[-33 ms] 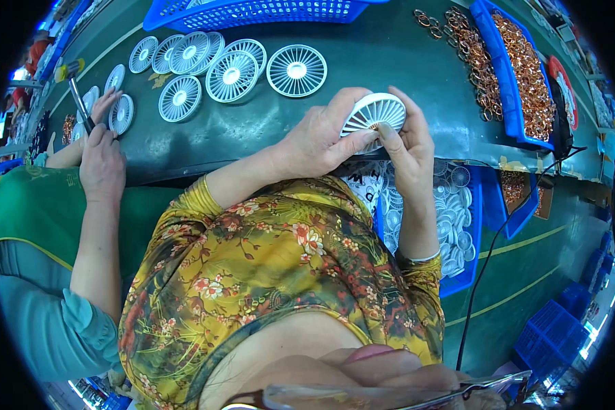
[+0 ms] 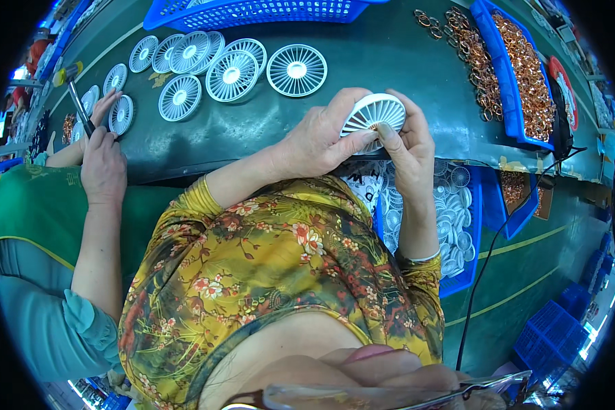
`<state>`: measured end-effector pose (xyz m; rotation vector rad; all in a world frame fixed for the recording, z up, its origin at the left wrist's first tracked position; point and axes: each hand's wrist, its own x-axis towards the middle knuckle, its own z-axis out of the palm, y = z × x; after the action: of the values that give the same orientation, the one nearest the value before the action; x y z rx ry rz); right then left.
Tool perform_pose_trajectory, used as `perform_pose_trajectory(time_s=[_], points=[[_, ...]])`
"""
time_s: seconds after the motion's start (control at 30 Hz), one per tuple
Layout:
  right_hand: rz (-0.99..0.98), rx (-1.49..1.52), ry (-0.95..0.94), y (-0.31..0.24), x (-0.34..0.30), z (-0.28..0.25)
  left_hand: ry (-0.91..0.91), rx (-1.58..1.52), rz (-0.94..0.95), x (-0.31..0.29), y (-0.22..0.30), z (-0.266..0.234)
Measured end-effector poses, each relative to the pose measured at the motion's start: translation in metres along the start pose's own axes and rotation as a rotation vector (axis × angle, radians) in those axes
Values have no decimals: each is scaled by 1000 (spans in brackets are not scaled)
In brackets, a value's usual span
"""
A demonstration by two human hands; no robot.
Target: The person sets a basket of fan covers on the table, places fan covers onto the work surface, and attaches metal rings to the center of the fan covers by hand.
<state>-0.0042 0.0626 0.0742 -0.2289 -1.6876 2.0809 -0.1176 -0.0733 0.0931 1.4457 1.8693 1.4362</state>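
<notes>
In front of my chest, a white spoked plastic disc (image 2: pixel 374 111) is held tilted between both hands at the table's near edge. My left hand (image 2: pixel 324 137) grips its left side, thumb lying across the near part. My right hand (image 2: pixel 411 140) wraps the right rim, with its thumb pressing close to the hub. A small copper-coloured bit shows at the hub between the two thumbs; its shape is mostly hidden. Farther left, similar white discs (image 2: pixel 296 70) lie on the green table (image 2: pixel 403 61), some overlapping.
A blue tray (image 2: pixel 509 89) of copper-coloured rings stands at right, beside loose rings (image 2: pixel 473 58). Below the table edge, a blue crate (image 2: pixel 477 225) holds many white discs. A blue basket (image 2: pixel 266 15) sits at the far side. At left, a co-worker's hand (image 2: pixel 104 164) holds a hammer-like tool (image 2: pixel 80 106).
The co-worker's hand and hammer-like tool have shifted slightly downward. My hands and the white disc stay almost where they were.
</notes>
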Motion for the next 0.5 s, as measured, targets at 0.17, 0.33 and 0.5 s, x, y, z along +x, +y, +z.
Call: perform_pose_trajectory(time_s=[0.17, 0.33, 0.5], points=[[86, 77, 30, 0, -2, -4, 1, -13, 21, 1, -2, 6], [53, -12, 112, 4, 1, 1, 37, -200, -136, 2, -13, 13], [-516, -859, 200, -5, 5, -7, 39, -535, -258, 9, -8, 15]])
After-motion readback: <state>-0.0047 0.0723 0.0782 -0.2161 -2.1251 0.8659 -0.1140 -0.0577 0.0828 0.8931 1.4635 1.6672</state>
